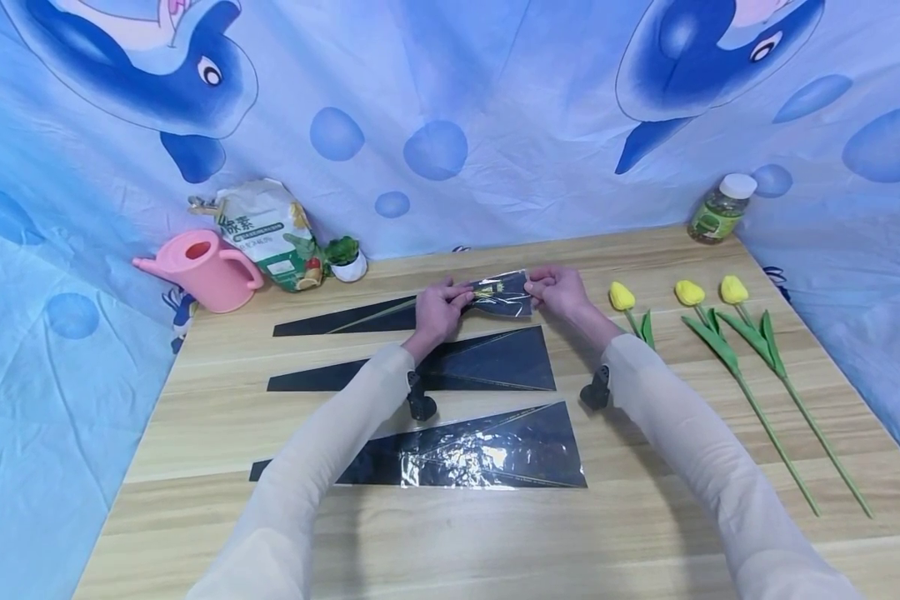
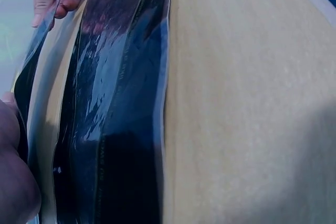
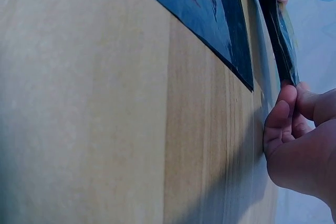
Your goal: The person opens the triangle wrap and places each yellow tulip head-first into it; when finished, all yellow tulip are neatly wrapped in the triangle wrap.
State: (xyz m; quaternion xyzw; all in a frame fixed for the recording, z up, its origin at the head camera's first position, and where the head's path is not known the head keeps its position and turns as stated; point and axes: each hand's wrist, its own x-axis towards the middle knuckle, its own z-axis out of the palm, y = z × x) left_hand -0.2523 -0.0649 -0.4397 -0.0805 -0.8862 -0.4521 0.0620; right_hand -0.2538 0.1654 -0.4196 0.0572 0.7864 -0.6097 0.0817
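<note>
A black plastic flower sleeve point(image 1: 501, 292) with gold print lies at the back, its wide end raised off the table. The right hand point(image 1: 562, 292) pinches its wide edge between thumb and finger, as the right wrist view shows at close range. Around the sleeve's middle, the left hand point(image 1: 441, 308) holds the plastic, with fingers reaching toward the gold print; its fingertips are partly hidden. Nearer the person lie two more black sleeves, the middle one point(image 1: 495, 362) under the left wrist and the front one point(image 1: 487, 450) shiny, partly covered by the left forearm.
Three yellow artificial tulips lie at the right, one tulip point(image 1: 622, 297) partly behind the right arm. At the back left stand a pink watering can point(image 1: 208, 275), a printed bag point(image 1: 270, 233) and a small potted plant point(image 1: 345, 257). A white-capped jar point(image 1: 720, 212) occupies the back right corner.
</note>
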